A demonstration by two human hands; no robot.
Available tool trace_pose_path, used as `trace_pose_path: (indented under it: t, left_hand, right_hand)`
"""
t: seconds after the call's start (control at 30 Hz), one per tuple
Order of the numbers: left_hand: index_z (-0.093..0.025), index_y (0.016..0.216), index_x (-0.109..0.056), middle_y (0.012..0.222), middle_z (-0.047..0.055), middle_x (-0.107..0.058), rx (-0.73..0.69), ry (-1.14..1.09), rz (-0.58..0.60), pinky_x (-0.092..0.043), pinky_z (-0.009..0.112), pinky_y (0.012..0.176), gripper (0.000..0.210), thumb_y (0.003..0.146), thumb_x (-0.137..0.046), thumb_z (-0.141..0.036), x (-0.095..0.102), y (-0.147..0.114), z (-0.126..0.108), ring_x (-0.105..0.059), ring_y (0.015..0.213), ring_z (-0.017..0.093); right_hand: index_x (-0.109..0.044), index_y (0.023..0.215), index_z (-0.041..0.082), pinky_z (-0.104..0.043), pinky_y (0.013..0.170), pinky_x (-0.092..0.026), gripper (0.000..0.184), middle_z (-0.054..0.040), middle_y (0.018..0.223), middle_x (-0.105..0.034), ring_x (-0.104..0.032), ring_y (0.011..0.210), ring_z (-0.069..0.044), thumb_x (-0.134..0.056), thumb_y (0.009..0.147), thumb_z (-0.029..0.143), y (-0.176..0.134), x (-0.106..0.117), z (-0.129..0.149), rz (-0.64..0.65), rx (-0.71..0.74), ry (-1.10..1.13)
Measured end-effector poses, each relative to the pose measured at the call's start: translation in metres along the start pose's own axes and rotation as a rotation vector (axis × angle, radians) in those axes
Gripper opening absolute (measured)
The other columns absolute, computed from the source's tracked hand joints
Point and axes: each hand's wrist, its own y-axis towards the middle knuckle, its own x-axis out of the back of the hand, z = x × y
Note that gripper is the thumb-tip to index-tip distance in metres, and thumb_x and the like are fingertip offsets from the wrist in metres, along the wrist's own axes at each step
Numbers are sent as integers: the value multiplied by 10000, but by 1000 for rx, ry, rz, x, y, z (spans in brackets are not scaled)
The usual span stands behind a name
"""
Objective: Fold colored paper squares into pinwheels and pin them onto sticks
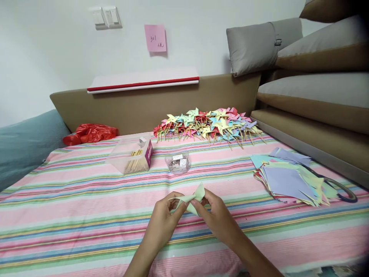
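Note:
A light green paper pinwheel [190, 198], partly folded, is held between both hands above the striped cloth. My left hand [165, 215] pinches its left side between thumb and fingers. On the other side my right hand [215, 213] grips the paper, its thumb pressed close to the centre. One folded tip points upward by the right fingers. Beyond the hands sits a small clear tub [178, 163] with tiny dark items and a white label. The fingers cover part of the paper, so its underside is hidden.
A clear plastic box [117, 157] holds thin wooden sticks. Finished colourful pinwheels [207, 123] lie heaped at the back. To the right are cut paper squares [290, 181] with dark-handled scissors [347, 194]. A red plastic bag [95, 132] lies back left; cushions [317, 92] are stacked at right.

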Motion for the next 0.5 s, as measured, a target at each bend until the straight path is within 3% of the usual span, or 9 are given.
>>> trace_pose_path:
  t: [0.33,0.43,0.5]
  left_hand:
    - [-215,946,-717,862,47,-744,-73,107,-69,-539,318,737,211,953,-599,-389,-2,1,7,-698,808,224]
    - [-235,1091,-702,1045,67,-766,-85,186,-146,-567,371,856,250,919,-647,-408,15,-1,5,-722,956,247]
    - [-229,1097,-673,1109,80,-754,-113,260,-277,-575,393,894,293,899,-658,-445,42,-3,-1,-718,1025,258]
  right_hand:
    - [-640,899,166,-313,746,-471,271,-26,825,-628,-582,783,-193,-544,942,416,6,-9,-3,-5,3,45]
    - [-674,969,169,-331,792,-495,301,-54,897,-699,-634,841,-219,-559,939,446,11,-7,-2,4,-11,95]
    - [-687,1055,165,-349,815,-509,376,-80,960,-736,-667,882,-243,-558,936,498,17,-4,-3,-9,-39,142]
